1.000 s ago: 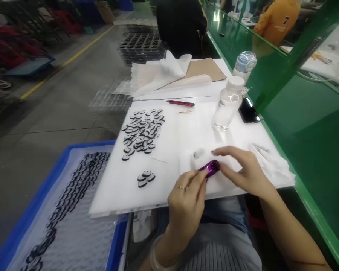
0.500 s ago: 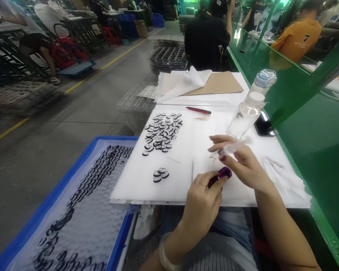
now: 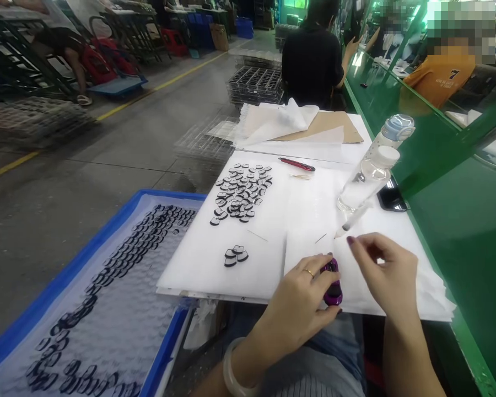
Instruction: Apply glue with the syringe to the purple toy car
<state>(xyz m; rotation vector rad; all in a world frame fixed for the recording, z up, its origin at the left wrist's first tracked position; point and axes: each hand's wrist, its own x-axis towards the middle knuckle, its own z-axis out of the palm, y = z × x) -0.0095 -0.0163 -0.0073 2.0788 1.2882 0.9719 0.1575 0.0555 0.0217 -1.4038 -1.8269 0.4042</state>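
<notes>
White foam board (image 3: pixel 198 270), near edge: your left hand (image 3: pixel 301 309), wrist bent inward, fingers clasped round a purple glossy piece (image 3: pixel 333 282). Your right hand (image 3: pixel 386 275) hovers beside it, fingers loosely spread, holding nothing. Syringe (image 3: pixel 352 219) lies beyond.

The purple glossy part (image 3: pixel 333 284) is small, rounded and oblong, with a darker patch on its upper face. It lies near the front edge of the white board, its long side pointing away from the person, and part of it is covered by fingers. The syringe (image 3: pixel 351 220) is thin and clear, with a dark section inside. It is tilted, its fine needle pointing down and left toward the board.
</notes>
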